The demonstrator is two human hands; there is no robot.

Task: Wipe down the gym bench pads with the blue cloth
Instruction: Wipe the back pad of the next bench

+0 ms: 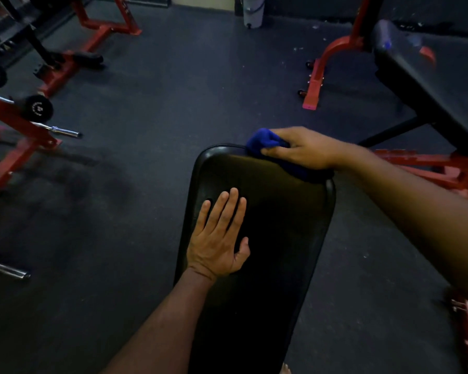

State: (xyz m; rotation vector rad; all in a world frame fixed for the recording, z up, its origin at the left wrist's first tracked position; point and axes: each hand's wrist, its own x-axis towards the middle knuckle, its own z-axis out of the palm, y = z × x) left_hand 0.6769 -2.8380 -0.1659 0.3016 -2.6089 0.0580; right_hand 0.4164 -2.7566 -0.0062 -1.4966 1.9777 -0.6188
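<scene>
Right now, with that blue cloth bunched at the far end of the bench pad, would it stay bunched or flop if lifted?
The blue cloth would probably flop: it is crumpled into soft folds under the right hand, so it looks limp, not stiff. It likely weighs little, since curled fingers alone hold it. On the smooth bench pad it should slide easily.

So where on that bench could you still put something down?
The bench pad is bare between the flat left hand and its right edge, and nearer the camera. The far right corner is taken: the right hand holds the blue cloth there.
</scene>
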